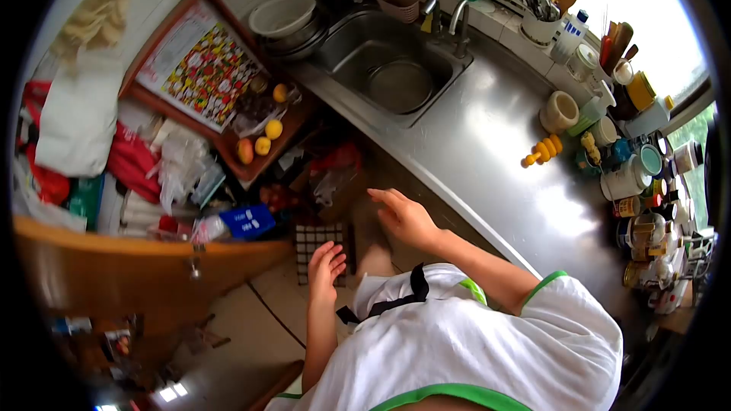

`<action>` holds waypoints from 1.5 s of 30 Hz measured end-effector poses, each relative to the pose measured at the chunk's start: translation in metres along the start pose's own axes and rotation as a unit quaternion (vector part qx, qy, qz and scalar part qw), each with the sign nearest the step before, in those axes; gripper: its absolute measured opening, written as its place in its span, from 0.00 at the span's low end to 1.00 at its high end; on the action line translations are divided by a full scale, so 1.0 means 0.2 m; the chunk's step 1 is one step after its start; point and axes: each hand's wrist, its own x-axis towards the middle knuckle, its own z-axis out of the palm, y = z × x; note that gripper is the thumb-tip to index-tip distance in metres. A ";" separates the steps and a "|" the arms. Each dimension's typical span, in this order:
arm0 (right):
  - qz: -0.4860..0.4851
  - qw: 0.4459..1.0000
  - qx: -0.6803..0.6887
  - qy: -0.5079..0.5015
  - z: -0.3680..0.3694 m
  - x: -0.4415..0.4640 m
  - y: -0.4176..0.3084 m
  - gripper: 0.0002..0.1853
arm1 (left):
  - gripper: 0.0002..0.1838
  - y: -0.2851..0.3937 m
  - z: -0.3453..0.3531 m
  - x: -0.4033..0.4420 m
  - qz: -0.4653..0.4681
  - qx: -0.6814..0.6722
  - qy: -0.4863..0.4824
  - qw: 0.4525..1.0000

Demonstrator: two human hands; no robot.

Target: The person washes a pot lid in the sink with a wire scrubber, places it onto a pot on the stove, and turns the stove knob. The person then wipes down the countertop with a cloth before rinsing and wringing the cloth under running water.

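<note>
My left hand (324, 268) is raised above the floor with its fingers apart, slightly curled, and nothing in them. Below and behind it is a checkered rack or mat (304, 237); I cannot tell which. In front of my body my right hand (407, 218) stretches toward the left, empty, its fingers extended. It is near the front edge of the steel counter (487, 152), apart from it. Beyond both hands, a plastic bag (333, 183) lies in the shadow under the counter edge.
A sink (346, 49) holds a round basin (400, 85). Fruit (263, 145) lies on a wooden shelf to the left. Bottles and jars line the window side, near yellow ring-shaped pieces (543, 151). A wooden door (129, 266) stands at left.
</note>
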 end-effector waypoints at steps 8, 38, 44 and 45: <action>0.235 0.956 -0.037 0.169 -0.21 0.12 0.28 0.22 | 0.21 0.95 0.75 0.83 0.096 0.137 -0.241 0.956; 0.264 0.856 -0.417 0.153 -1.05 2.90 1.90 0.17 | 0.18 0.56 1.67 2.77 0.124 0.471 -0.137 0.863; 0.405 0.822 -0.358 0.180 -0.96 3.05 1.80 0.24 | 0.23 0.40 1.66 3.00 -0.071 0.326 -0.250 0.909; 0.399 0.804 -0.393 0.200 -0.97 3.05 1.79 0.25 | 0.23 0.42 1.68 2.98 -0.129 0.277 -0.257 0.917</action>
